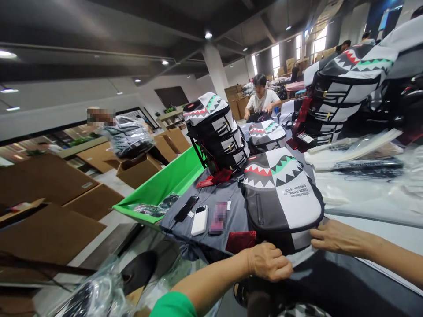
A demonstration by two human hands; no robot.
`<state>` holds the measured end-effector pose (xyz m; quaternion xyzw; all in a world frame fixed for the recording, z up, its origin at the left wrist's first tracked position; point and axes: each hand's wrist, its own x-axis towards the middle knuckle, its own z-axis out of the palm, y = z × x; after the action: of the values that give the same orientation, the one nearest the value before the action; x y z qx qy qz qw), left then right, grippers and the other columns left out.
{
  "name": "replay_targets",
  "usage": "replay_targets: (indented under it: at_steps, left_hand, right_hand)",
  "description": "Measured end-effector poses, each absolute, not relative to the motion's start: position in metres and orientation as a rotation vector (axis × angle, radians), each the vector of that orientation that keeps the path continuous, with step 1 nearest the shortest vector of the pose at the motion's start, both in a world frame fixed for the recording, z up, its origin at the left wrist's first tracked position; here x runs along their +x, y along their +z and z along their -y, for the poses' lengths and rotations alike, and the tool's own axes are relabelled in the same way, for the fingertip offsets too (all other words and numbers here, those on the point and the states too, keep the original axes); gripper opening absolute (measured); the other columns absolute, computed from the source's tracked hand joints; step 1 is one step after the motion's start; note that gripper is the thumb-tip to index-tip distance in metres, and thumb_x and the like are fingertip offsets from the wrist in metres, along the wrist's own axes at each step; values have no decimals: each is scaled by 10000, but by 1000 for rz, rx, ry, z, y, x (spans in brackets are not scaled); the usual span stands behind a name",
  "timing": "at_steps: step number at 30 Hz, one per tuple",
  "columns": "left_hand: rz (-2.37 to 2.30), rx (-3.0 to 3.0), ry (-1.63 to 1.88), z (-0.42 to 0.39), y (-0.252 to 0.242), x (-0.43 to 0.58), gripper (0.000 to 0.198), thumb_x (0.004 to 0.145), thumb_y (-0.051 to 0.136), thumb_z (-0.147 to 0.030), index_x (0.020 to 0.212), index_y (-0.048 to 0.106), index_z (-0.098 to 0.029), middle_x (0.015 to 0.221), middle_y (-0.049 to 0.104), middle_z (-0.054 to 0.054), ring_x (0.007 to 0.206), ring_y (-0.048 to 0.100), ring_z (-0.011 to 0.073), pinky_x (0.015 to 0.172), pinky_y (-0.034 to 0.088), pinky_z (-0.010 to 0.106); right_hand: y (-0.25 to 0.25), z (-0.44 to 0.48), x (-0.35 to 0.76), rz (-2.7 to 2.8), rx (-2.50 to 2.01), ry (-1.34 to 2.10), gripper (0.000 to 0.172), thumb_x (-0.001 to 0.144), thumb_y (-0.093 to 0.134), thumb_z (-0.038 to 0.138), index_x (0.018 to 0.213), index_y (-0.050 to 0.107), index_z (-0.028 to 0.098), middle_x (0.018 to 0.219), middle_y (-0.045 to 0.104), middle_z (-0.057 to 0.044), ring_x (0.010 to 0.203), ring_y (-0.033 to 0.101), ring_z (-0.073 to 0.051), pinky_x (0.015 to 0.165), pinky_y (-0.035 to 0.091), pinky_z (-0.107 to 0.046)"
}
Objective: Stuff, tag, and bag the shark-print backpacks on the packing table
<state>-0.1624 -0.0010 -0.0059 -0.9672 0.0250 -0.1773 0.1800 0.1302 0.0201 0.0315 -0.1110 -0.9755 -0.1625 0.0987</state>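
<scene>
A grey-clothed desk (216,196) is occupied at its far side by a stack of upright shark-print backpacks (214,132). A black-and-white backpack (280,193) is laid flat near the desk's near edge, its smooth fabric printed with jagged teeth. Dark fabric (317,281) is clasped by the left grip (267,262), curled shut. The backpack's lower edge is touched by the right grip (337,237), its fingers flat and together. A white power bank (200,220) is placed left of the backpack.
</scene>
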Motion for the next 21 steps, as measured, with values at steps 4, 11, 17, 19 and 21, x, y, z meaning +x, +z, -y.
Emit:
replay_targets:
  at_steps: [4, 11, 17, 19, 21]
  left_hand:
    - [81, -2692, -578, 25, -35, -169, 125, 910, 576, -161, 853, 686, -143, 592, 528, -33, 503, 500, 87, 443, 337, 236]
    - [400, -2570, -702, 44, -43, -165, 128, 924, 605, -246, 944, 650, -128, 639, 573, -14, 535, 539, 115, 468, 376, 256]
    - [1046, -2877, -502, 41, -9, -126, 183, 991, 523, -278, 922, 645, -161, 793, 713, 59, 716, 682, 177, 615, 497, 261]
    - [1361, -3003, -217, 32, 1, -110, 289, 1030, 455, -342, 927, 662, -171, 836, 747, 70, 765, 715, 203, 636, 511, 264]
    - [1542, -3210, -16, 23, 7, -100, 395, 1053, 388, -405, 920, 682, -176, 812, 755, 54, 745, 728, 199, 645, 511, 254]
  right_hand:
    - [7, -10, 143, 2791, -358, -544, 298, 961, 323, 24, 890, 539, 217, 761, 581, 12, 556, 479, -156, 512, 282, -344]
    - [-66, 38, 161, 2236, -1097, 9, 222, 989, 385, 208, 975, 605, 230, 737, 642, 4, 508, 554, -127, 494, 403, -252]
    - [-54, 51, 128, 1305, -1500, 1008, 560, 752, 591, 767, 902, 614, 227, 739, 639, -21, 591, 587, -194, 456, 473, -285]
    - [-45, 44, 111, 1194, -1478, 1047, 589, 691, 629, 801, 791, 606, 221, 688, 593, -6, 580, 535, -176, 467, 456, -280]
    - [-43, 40, 96, 1088, -1461, 991, 571, 702, 645, 787, 730, 592, 218, 653, 560, 6, 583, 505, -162, 510, 458, -278]
